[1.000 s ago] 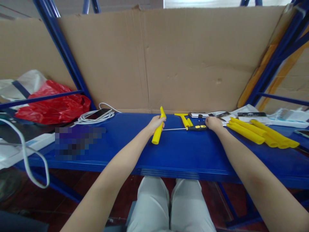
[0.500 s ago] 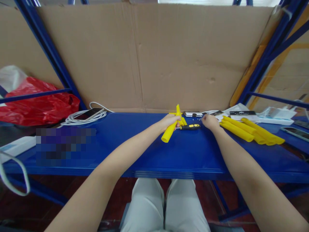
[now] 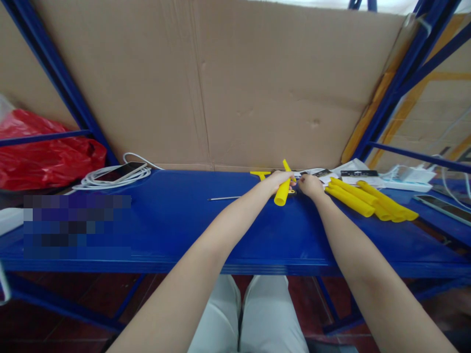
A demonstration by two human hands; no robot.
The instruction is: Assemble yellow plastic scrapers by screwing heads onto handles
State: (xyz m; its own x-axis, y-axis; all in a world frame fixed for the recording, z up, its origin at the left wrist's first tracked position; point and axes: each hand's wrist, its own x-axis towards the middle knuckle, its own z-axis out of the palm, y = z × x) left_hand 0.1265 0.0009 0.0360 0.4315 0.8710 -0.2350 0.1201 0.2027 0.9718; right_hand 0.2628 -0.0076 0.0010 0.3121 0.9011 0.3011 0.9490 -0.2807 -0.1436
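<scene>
My left hand (image 3: 281,181) is closed around a yellow hollow tube (image 3: 281,195). The tube's wide open end tilts toward me and a narrower yellow part sticks up past the fingers. Close beside it, my right hand (image 3: 311,186) has its fingers curled together over the bench; anything pinched in them is hidden. A yellow T-shaped piece (image 3: 260,173) lies behind my left wrist. On the bench lies a screwdriver (image 3: 224,198), its metal shaft pointing left and its handle mostly covered by my left hand and the tube.
Several yellow tubes (image 3: 353,200) lie right of my right hand. Behind them are black-and-white packets (image 3: 358,174), a white power strip (image 3: 406,184) and a phone (image 3: 445,208). A coiled white cable (image 3: 106,181) with a phone and a red bag (image 3: 47,152) are left. Cardboard (image 3: 257,88) closes the back.
My left hand has moved toward my right hand with the yellow tube, whose open end now points more directly at me. The view has shifted slightly right, and the T-shaped piece shows more.
</scene>
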